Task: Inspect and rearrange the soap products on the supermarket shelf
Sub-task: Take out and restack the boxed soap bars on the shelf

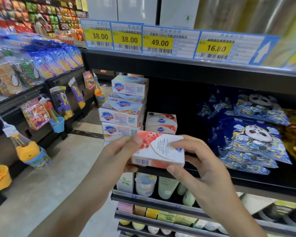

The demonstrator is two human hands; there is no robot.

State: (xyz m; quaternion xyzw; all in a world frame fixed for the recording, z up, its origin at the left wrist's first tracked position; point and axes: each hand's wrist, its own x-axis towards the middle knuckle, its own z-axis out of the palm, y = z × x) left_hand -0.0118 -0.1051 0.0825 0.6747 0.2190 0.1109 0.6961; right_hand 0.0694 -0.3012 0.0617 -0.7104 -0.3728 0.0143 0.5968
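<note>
**One soap box out for inspection, stack still uneven**

Shelf (178, 71), dark, fills the frame from 12 round to 4 o'clock. Price tags (158, 42) run along the edge of the board above it.

Panda-print packets (251, 134) lie heaped at 3 o'clock on the same board as the soap. They crowd the right side, well apart from the soap.

Safeguard stack (125, 108) stands at the shelf's left end, near centre. Several boxes high, the upper ones skewed and not squared to those below. Judged not yet tidied.

Small red-and-white box (161, 123) sits just beside the stack, on its right. An open dark gap lies behind and to the right of it; that looks like the free room for placing.

Soap box in hand (158, 151), white with red flowers, held level in front of the shelf edge at about 6 o'clock, its printed face up. Inspection seems under way; putting it back is still to do.

Left hand (120, 151) pinches the box's left end. Right hand (200, 161) grips the right end, fingers on top, thumb below. Both are clamped on the box.

Bottles and tubes (147, 184) stand on the lower shelf at 6 o'clock. Hanging toys (65, 103) at 9 o'clock, across the aisle, out of the way.
</note>
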